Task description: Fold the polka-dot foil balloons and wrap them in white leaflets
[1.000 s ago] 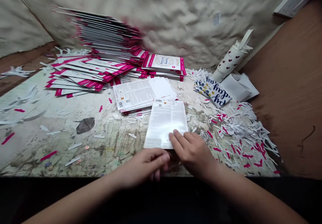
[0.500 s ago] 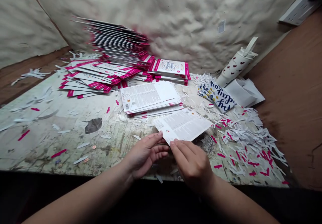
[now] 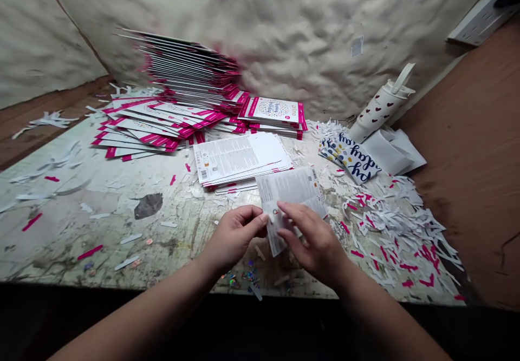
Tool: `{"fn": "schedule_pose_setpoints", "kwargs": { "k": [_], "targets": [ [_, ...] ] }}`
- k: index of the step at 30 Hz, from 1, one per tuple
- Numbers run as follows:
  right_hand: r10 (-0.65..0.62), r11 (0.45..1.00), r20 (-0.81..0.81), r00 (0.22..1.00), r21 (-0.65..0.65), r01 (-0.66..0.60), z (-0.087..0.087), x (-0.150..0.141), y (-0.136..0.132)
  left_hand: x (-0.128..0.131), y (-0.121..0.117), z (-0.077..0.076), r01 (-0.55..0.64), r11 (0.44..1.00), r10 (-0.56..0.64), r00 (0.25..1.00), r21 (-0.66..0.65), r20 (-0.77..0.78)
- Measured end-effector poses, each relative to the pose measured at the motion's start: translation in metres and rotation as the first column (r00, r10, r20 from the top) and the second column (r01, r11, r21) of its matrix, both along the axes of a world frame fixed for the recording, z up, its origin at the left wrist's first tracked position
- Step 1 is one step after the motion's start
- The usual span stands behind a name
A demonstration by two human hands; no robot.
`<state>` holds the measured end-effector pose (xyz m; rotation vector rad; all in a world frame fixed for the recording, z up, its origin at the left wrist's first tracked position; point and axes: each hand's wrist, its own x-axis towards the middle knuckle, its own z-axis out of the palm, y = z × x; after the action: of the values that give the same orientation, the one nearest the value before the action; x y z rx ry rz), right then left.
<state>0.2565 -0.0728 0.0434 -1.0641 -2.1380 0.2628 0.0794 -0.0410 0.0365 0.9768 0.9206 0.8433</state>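
Observation:
A printed white card sleeve (image 3: 290, 185), its text side facing up, is tilted above the front of the table. My left hand (image 3: 238, 236) pinches its left edge between thumb and bent fingers. Over the lower part of the sleeve, near a small round logo, my right hand (image 3: 314, 236) has thumb and fingers apart; whether the fingertips touch it I cannot tell. Just behind lies a small pile of similar printed sleeves (image 3: 239, 158), backs up. Shiny confetti bits (image 3: 249, 277) lie on the table below my hands.
A tall leaning stack of pink-edged packs (image 3: 190, 74) stands at the back left, with more packs (image 3: 138, 125) fanned before it. To the right are a tumbler with hearts (image 3: 382, 104), folded "day" printed pieces (image 3: 351, 158) and paper strips (image 3: 406, 231). Scraps litter the worn table (image 3: 162, 247).
The sleeve has turned from lying slanted to a steeper tilt, its lower corner now nearer me. My right hand has let go of its edge and spread over its face; my left thumb has closed on it.

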Motion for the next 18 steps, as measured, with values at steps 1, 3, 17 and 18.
{"fn": "schedule_pose_setpoints", "kwargs": {
  "k": [1,3,17,18],
  "targets": [
    [0.024,0.997,0.033,0.999,0.074,-0.026,-0.001,0.001,0.005,-0.002,0.0,0.003,0.029,0.999,-0.028,0.999,0.033,-0.038],
    [0.094,0.971,0.12,0.988,0.206,-0.118,-0.003,-0.001,0.012,-0.004,0.0,0.009,0.061,0.994,-0.053,0.995,0.087,-0.087],
    [-0.317,0.931,-0.039,0.948,-0.202,0.303,0.053,0.053,0.039,-0.013,0.019,0.052,0.352,0.808,-0.028,0.825,0.473,-0.565],
    [-0.25,0.944,-0.148,0.957,-0.259,0.207,0.057,0.054,0.04,-0.013,0.021,0.06,0.362,0.772,-0.02,0.835,0.522,-0.549]
  ]
}}
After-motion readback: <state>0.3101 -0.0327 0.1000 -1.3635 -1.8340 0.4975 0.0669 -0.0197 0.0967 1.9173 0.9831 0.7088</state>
